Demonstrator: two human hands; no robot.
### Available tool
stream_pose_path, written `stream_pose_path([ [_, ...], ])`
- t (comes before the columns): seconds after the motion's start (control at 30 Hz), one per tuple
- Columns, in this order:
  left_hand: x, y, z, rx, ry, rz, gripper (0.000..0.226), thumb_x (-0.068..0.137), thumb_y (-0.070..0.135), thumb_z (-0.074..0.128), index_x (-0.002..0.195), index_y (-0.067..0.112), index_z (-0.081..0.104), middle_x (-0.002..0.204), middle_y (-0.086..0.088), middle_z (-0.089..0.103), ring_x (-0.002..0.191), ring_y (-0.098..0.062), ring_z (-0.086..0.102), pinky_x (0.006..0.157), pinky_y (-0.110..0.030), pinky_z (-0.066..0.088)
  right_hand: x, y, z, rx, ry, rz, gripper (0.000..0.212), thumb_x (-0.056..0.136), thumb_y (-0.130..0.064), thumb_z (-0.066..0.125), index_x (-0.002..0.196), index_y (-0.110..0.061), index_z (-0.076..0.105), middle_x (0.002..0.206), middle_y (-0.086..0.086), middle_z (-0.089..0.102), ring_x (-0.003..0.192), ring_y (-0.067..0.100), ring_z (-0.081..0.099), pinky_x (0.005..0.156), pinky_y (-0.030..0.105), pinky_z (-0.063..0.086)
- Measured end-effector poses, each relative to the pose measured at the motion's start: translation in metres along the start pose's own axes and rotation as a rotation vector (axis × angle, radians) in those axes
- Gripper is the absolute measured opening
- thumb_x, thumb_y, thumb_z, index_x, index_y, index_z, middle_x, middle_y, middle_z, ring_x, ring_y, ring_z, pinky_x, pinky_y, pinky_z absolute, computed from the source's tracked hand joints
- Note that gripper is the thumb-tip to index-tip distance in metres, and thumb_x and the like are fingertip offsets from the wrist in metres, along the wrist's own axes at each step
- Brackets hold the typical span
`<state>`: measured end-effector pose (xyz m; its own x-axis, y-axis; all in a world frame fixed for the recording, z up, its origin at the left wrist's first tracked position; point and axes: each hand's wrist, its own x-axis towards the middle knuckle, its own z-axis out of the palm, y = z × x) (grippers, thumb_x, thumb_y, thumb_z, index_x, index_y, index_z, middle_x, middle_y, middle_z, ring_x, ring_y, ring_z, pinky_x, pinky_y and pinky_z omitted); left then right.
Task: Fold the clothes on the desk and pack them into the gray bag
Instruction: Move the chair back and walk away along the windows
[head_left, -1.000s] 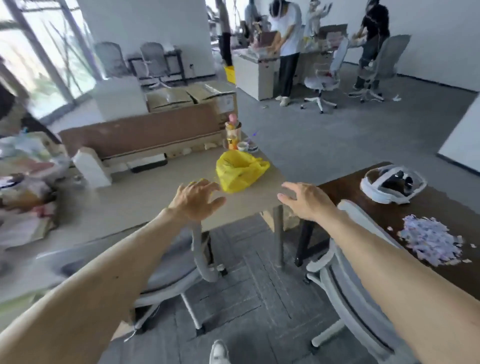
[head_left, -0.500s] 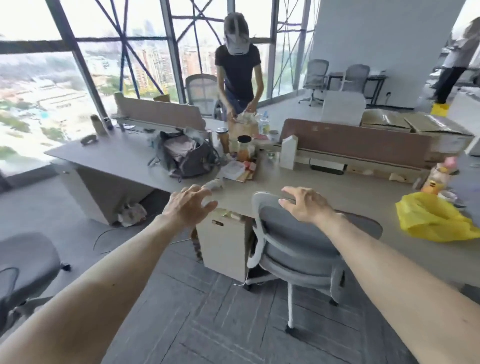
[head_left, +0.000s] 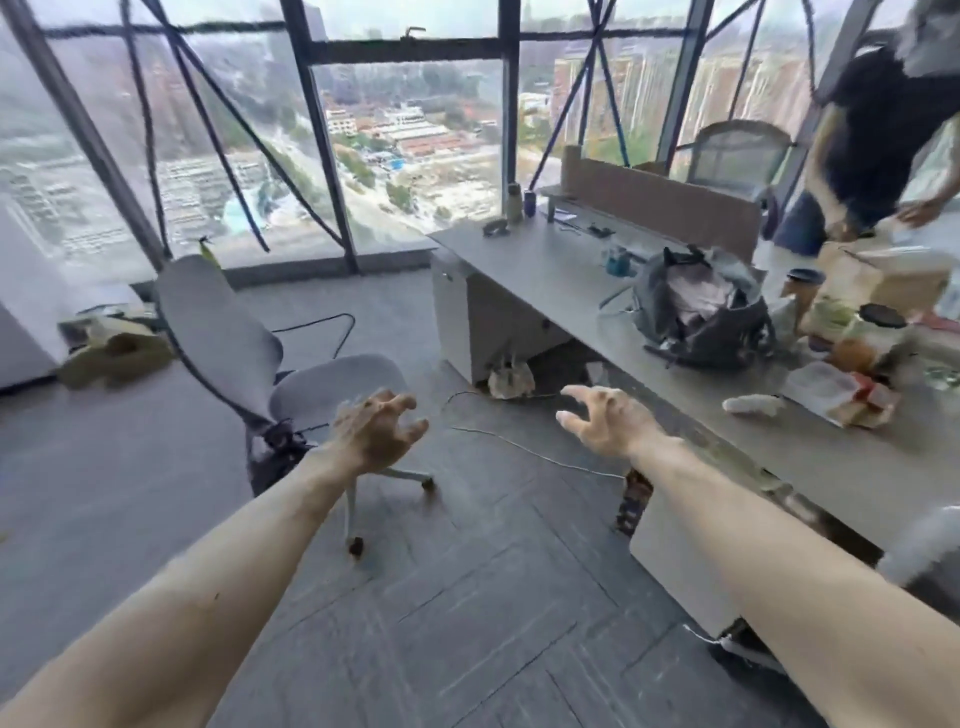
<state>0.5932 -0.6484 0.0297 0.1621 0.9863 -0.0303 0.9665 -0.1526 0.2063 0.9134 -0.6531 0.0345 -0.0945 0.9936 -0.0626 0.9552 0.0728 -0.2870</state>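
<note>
The gray bag sits open on the desk at the right, with pale pinkish clothes showing in its mouth. My left hand and my right hand are stretched out in front of me over the floor, fingers spread and curled, holding nothing. Both hands are well short of the bag; my right hand is nearest, just off the desk's front edge.
A gray office chair stands on the floor left of my hands. Cups, jars, boxes and papers crowd the desk right of the bag. A person in dark clothes leans over the far side. Cables trail across the floor.
My view has swung left, from the yellow bag and second desk to the window and the desk's left end. The gray bag now lies at right. Both hands stay out and empty.
</note>
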Motion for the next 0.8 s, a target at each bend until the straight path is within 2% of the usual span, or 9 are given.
stream_pose_path([
  [0.07,0.002,-0.053,0.002,0.008,-0.014,-0.066,0.070,0.084,0.073,0.027,0.130,0.031,0.058,0.134,-0.005,0.058,0.125,-0.032,0.054,0.101,-0.046,0.043,0.040,-0.042,0.018,0.007,-0.041,-0.066,0.054,0.095,-0.054,0.049,0.143,-0.030,0.046,0.133,0.005,0.062,0.122,0.026,0.057,0.098,0.042,0.048],
  [0.17,0.006,-0.123,0.002,0.058,0.000,-0.170,0.051,0.095,0.063,0.041,0.129,0.030,0.059,0.134,-0.005,0.058,0.121,-0.032,0.056,0.101,-0.047,0.043,0.093,-0.103,0.046,0.022,-0.091,-0.162,0.054,0.096,-0.051,0.050,0.144,-0.027,0.046,0.138,0.007,0.058,0.126,0.026,0.054,0.103,0.042,0.045],
  [0.23,0.013,-0.165,-0.001,0.069,-0.008,-0.241,0.046,0.097,0.058,0.043,0.129,0.028,0.058,0.134,-0.005,0.058,0.121,-0.031,0.056,0.101,-0.046,0.042,0.129,-0.141,0.066,0.020,-0.128,-0.226,0.052,0.096,-0.050,0.050,0.143,-0.027,0.047,0.139,0.008,0.057,0.127,0.027,0.053,0.103,0.042,0.044],
  [0.53,0.075,-0.347,-0.049,0.124,-0.008,-0.499,0.051,0.098,0.059,0.041,0.136,0.028,0.054,0.141,-0.001,0.053,0.125,-0.026,0.055,0.107,-0.047,0.038,0.330,-0.323,0.116,0.091,-0.252,-0.439,0.056,0.094,-0.053,0.050,0.145,-0.031,0.043,0.140,0.004,0.057,0.125,0.027,0.055,0.101,0.044,0.045],
  [0.67,0.103,-0.413,-0.081,0.088,0.069,-0.562,0.051,0.099,0.056,0.042,0.137,0.023,0.054,0.141,-0.003,0.054,0.124,-0.027,0.055,0.107,-0.047,0.038,0.401,-0.407,0.131,0.076,-0.284,-0.553,0.054,0.096,-0.051,0.049,0.145,-0.030,0.044,0.138,0.004,0.058,0.125,0.028,0.055,0.100,0.041,0.044],
  [0.8,0.118,-0.469,-0.089,0.094,0.056,-0.593,0.050,0.100,0.054,0.040,0.138,0.023,0.052,0.141,-0.002,0.054,0.126,-0.025,0.053,0.108,-0.046,0.037,0.452,-0.486,0.155,0.072,-0.342,-0.627,0.055,0.096,-0.051,0.047,0.144,-0.025,0.046,0.138,0.008,0.059,0.125,0.030,0.054,0.100,0.041,0.043],
])
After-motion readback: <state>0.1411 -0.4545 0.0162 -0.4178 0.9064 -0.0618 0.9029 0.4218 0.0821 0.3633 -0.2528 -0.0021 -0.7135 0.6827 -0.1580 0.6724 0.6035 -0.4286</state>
